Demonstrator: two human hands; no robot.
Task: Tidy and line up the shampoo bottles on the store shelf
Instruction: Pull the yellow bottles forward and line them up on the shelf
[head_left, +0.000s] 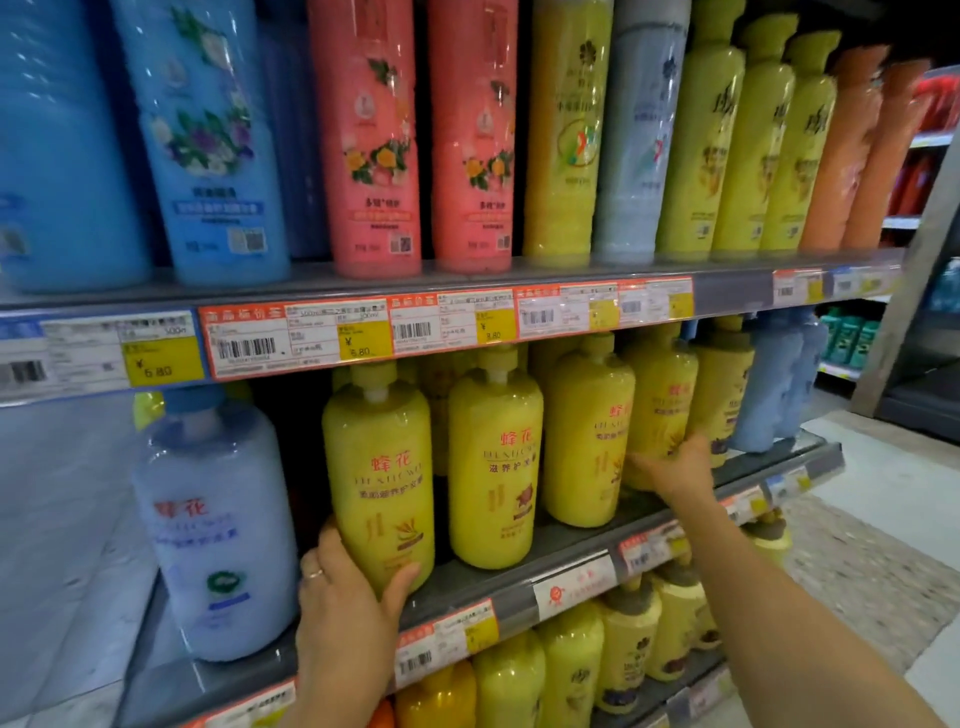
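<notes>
Middle shelf (519, 569): it carries a front row of pump bottles running from 8 o'clock up toward 3 o'clock, one pale blue and then several yellow.
Left hand (343, 608): at 7 o'clock, it is wrapped around the foot of the first yellow bottle (382, 483), thumb across the front and the fingers behind, with a ring showing. The hold looks like a firm partial grasp.
Right hand (675, 470): at 3 o'clock, it lies flat with spread fingers against the lower front of the fourth yellow bottle (662, 410). Whether it is pressing or closing around the bottle cannot be told.
Pale blue bottle (218, 530): at 8 o'clock, it stands upright nearest the shelf lip, with a dark gap between it and the first yellow bottle.
Middle pair: the second yellow bottle (493, 467) and the third yellow bottle (587, 431) stand upright, labels forward, just beside each other.
Done so far: most labels face out, and the top shelf bottles (467, 135) already sit in a close row.
Left to do: judging by the gap and the uneven fronts, the first and fourth yellow bottles likely need nudging into line with their neighbours.
Lower shelf bottles (571, 670): at 5 o'clock, partly hidden, so their order is unclear.
</notes>
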